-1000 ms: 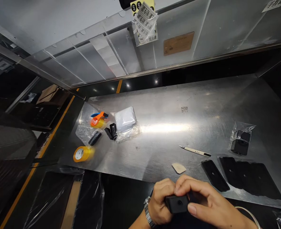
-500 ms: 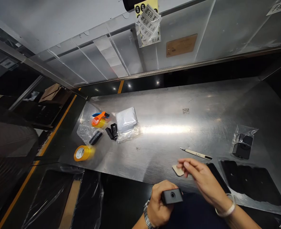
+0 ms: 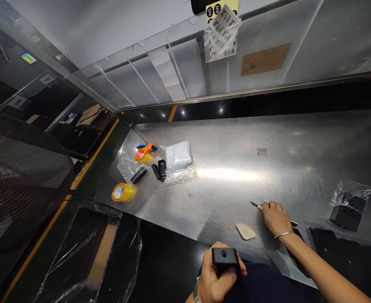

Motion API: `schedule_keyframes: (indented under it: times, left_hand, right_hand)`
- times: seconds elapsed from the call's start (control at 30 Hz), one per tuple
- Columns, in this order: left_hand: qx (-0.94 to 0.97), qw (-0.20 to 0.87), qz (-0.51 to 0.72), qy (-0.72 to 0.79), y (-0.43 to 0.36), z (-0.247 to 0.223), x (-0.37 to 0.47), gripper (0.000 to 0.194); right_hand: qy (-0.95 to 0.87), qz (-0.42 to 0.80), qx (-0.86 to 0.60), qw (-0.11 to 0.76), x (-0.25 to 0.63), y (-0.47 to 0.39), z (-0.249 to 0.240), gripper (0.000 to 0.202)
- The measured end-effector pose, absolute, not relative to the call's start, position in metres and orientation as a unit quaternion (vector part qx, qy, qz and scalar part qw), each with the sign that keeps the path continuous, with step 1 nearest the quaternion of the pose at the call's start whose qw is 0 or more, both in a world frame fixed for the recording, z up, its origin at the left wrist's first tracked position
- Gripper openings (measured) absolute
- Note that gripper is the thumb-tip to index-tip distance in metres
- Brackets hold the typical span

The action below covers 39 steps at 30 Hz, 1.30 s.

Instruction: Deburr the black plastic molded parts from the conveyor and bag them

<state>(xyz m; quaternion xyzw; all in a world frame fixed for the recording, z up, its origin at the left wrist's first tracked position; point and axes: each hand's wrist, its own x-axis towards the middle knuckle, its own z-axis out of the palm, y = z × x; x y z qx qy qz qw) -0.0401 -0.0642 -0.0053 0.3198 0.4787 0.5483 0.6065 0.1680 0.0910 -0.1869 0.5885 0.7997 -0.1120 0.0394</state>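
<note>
Near the front edge my left hand [image 3: 215,273] is wrapped round a black box-shaped part [image 3: 224,256] with a round hole in its end face. My right hand [image 3: 275,218] lies over a craft knife [image 3: 259,206] on the metal table, its fingers curled round the handle. The knife's pointed tip sticks out to the left and its tail end to the right; the middle is hidden under the hand. Between the two hands lies a small beige pad [image 3: 245,232], touched by neither.
Black flat parts [image 3: 346,256] lie at the right, below a bagged black part [image 3: 349,210]. Farther left on the metal table [image 3: 220,147] are a stack of clear bags [image 3: 179,155], small black parts [image 3: 159,169], a tape dispenser [image 3: 145,153] and a yellow tape roll [image 3: 122,192].
My right hand has moved from above the beige pad to the craft knife and closed over it. My left hand has tilted the black part. The whole view has shifted.
</note>
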Motion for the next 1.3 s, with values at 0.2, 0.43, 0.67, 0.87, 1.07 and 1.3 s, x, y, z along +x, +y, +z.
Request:
schedule_keyframes:
  times: [0.2,0.43,0.67,0.87,1.07,1.3]
  left_hand:
    - [0.408,0.52,0.552,0.508,-0.068,-0.015,-0.042,0.034]
    - [0.485,0.426,0.558,0.52,-0.065,-0.01,-0.045,0.026]
    - [0.55,0.361,0.566,0.497,-0.06,-0.007,-0.046,0.029]
    - [0.573,0.348,0.552,0.496,-0.058,-0.005,-0.044,0.025]
    - [0.585,0.332,0.554,0.49,-0.056,-0.004,-0.043,0.028]
    - [0.583,0.331,0.556,0.492,-0.055,-0.001,-0.042,0.026]
  right_hand:
    - [0.827,-0.114,0.551,0.02,0.174,0.106,-0.181,0.018]
    - [0.828,-0.221,0.507,-0.086,0.153,0.092,-0.098,0.022]
    - [0.816,-0.452,0.338,-0.124,0.142,0.036,0.03,0.031]
    - [0.862,-0.362,0.338,-0.109,0.135,0.021,0.047,0.037]
    - [0.882,-0.284,0.347,-0.144,0.13,0.019,0.05,0.041]
    - [0.891,-0.265,0.339,-0.146,0.129,0.018,0.049,0.041]
